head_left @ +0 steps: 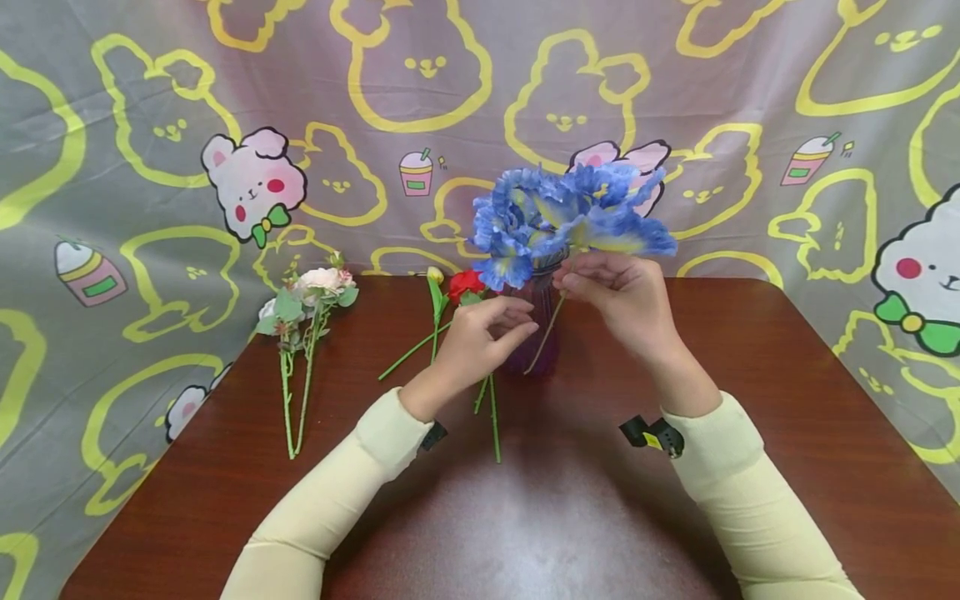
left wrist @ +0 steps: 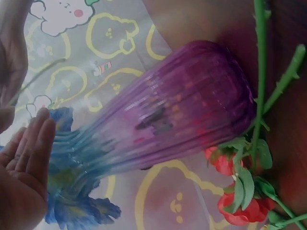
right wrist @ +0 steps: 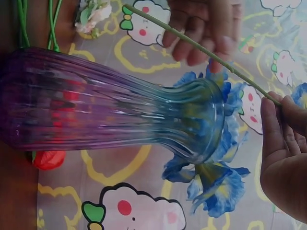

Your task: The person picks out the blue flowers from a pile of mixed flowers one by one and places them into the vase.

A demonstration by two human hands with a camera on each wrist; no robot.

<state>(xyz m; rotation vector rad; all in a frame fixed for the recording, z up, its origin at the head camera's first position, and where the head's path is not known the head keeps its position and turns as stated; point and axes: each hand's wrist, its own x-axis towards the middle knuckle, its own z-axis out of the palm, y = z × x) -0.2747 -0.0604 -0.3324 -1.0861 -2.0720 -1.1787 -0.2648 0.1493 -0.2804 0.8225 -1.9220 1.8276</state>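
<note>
My right hand [head_left: 626,292] pinches the thin green stem [right wrist: 201,48] of a blue iris [head_left: 626,212] between thumb and fingers, just below the bloom. The stem slants down in front of a ribbed glass vase [left wrist: 168,105], its lower end outside the glass. The vase stands upright, purple at the base and blue-green at the flared mouth. Other blue petals [right wrist: 218,187] show at the mouth, left of the held bloom in the head view. Close to the vase's left side, my left hand [head_left: 487,333] has relaxed fingers and holds nothing.
Pale pink and white roses [head_left: 318,287] with long stems lie at the table's left. Red roses [left wrist: 240,206] and a yellow tulip bud [head_left: 435,275] lie beside and behind the vase. A cartoon-print cloth [head_left: 465,75] hangs behind the brown table [head_left: 675,517].
</note>
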